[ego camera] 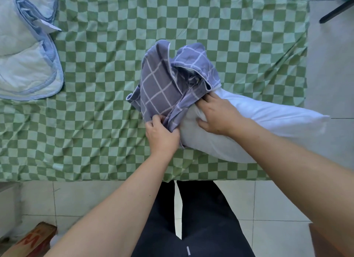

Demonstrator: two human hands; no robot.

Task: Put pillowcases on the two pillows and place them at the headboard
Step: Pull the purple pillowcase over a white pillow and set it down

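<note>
A white pillow (258, 122) lies on the green checked bed sheet (105, 103), stretching right past the bed's edge. A grey-blue pillowcase with a white grid (162, 84) is bunched over the pillow's left end. My left hand (162, 136) grips the near edge of the pillowcase opening. My right hand (218, 116) lies on the pillow's left end, fingers curled into the pillow by the bunched fabric. I see just this one pillow and this one pillowcase.
A folded pale-blue quilt (24, 51) lies at the far left of the bed. A cardboard box (32, 241) stands on the tiled floor at lower left. A dark chair leg (337, 11) crosses the floor at upper right.
</note>
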